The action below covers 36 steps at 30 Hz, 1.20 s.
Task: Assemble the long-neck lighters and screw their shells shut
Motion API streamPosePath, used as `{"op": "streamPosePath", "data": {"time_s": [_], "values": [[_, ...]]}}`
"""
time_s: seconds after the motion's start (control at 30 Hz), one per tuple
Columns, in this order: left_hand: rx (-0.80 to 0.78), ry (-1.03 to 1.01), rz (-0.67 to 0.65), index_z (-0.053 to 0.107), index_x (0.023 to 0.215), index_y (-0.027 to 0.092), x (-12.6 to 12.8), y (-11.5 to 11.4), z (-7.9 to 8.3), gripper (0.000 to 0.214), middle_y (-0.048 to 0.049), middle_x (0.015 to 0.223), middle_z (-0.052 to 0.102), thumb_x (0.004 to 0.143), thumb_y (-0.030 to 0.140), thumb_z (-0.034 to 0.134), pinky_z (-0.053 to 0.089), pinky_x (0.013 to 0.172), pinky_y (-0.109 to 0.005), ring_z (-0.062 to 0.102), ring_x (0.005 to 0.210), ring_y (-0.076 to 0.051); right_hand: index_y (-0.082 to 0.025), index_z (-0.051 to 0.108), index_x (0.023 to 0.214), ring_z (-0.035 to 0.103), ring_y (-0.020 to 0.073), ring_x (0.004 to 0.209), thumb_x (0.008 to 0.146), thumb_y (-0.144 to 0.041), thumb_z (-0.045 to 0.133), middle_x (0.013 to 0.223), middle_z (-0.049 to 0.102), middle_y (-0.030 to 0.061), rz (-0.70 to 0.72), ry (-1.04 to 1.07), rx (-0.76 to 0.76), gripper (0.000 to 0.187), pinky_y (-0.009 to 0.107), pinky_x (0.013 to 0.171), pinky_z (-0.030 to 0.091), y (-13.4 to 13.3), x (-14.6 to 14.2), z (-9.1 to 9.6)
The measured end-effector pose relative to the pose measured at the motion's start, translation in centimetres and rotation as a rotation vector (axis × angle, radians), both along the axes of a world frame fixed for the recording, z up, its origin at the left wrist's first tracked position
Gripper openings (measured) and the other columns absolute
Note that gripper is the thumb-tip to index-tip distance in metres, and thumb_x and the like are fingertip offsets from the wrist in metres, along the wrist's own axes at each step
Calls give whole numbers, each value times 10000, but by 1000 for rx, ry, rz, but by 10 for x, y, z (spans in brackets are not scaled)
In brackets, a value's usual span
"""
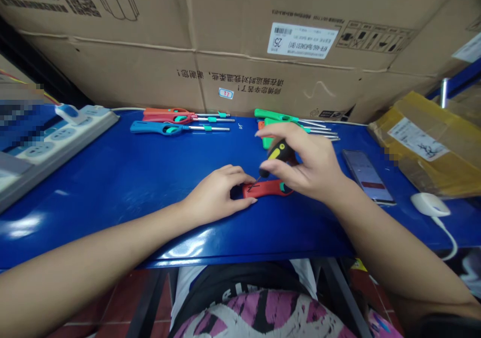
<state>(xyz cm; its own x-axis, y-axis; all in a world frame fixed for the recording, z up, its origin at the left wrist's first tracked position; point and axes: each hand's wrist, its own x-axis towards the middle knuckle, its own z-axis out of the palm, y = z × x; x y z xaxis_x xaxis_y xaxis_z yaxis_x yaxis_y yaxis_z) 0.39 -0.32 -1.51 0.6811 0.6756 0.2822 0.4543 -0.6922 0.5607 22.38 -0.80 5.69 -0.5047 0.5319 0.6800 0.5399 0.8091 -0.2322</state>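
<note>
A red long-nosed lighter lies flat on the blue table near its front edge. My left hand pinches the lighter's handle end between thumb and fingers. Above it, my right hand grips a black and yellow screwdriver, tilted down to the left. The screwdriver's tip meets the red handle close to my left fingertips. Behind my right hand, part of the lighter is hidden. Further back on the left are a blue lighter and red lighters; green lighters are partly covered by my right hand.
A large cardboard box stands along the table's back. To the left is a white power strip. On the right are a phone, a white corded device and a box wrapped in yellow tape.
</note>
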Motion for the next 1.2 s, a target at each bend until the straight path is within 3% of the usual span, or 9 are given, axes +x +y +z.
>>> {"op": "streamPosePath", "data": {"time_s": [0.13, 0.23, 0.3, 0.43, 0.63, 0.8, 0.93, 1.1, 1.2], "values": [[0, 4, -5, 691, 1102, 188, 0, 0, -1, 284, -56, 1035, 703, 874, 350, 741, 521, 883, -381, 646, 966, -229, -170, 498, 1410, 728, 161, 921, 1019, -272, 428, 1259, 703, 95, 120, -4, -112, 409, 281, 818, 568, -3, -1, 0], [0, 1, -10, 695, 1112, 193, 0, 0, 0, 276, -59, 1043, 703, 870, 320, 737, 523, 884, -381, 647, 979, -233, -184, 664, 1139, 723, 150, 742, 943, -329, 634, 999, 777, 41, -16, -6, 94, 245, 252, 730, 562, -3, -2, -1], [4, 1, -5, 696, 1113, 196, -1, 0, 0, 274, -54, 1015, 699, 870, 317, 735, 523, 859, -375, 644, 957, -229, -189, 682, 1058, 734, 172, 761, 934, -390, 640, 911, 780, 30, -38, -33, 198, 239, 264, 725, 565, -2, -2, -1], [-13, -11, -11, 693, 1100, 196, 0, 0, 1, 258, -46, 1013, 698, 881, 326, 731, 516, 861, -370, 635, 954, -219, -149, 571, 1313, 700, 207, 1117, 1007, -276, 403, 1241, 721, 106, 129, -82, 49, 371, 327, 913, 565, -6, -2, 1], [8, 10, 5, 698, 1074, 201, 0, -1, 0, 237, -40, 976, 690, 869, 315, 731, 519, 831, -357, 642, 929, -218, -215, 666, 1043, 706, 154, 674, 943, -397, 627, 847, 768, 11, -50, -69, 204, 211, 257, 662, 548, -5, -2, -1], [-8, -1, -8, 693, 1097, 203, 0, 0, 2, 254, -47, 1020, 701, 879, 327, 728, 516, 879, -371, 643, 965, -223, -177, 557, 1335, 726, 183, 930, 1010, -286, 420, 1130, 735, 82, 118, -52, -18, 369, 315, 828, 570, -5, -1, 1], [-5, 0, -4, 698, 1100, 198, 0, 0, 2, 256, -50, 1015, 701, 873, 311, 733, 516, 874, -368, 648, 963, -228, -195, 664, 1076, 707, 150, 699, 952, -341, 609, 829, 750, 10, 3, -71, 137, 199, 253, 687, 550, -3, 0, 2], [-19, -15, -15, 692, 1102, 196, 0, -1, 2, 251, -45, 1022, 694, 877, 301, 733, 512, 881, -362, 641, 979, -220, -149, 569, 1307, 716, 191, 1052, 1008, -272, 401, 1176, 736, 93, 157, -129, 19, 364, 295, 861, 566, -5, 0, 4], [-9, -5, -7, 696, 1103, 188, 0, -1, 2, 259, -45, 1006, 686, 871, 296, 735, 515, 852, -358, 640, 952, -217, -194, 633, 1216, 745, 162, 853, 980, -327, 554, 986, 780, 27, 54, -119, 88, 283, 248, 787, 564, -7, 0, 4]]}}
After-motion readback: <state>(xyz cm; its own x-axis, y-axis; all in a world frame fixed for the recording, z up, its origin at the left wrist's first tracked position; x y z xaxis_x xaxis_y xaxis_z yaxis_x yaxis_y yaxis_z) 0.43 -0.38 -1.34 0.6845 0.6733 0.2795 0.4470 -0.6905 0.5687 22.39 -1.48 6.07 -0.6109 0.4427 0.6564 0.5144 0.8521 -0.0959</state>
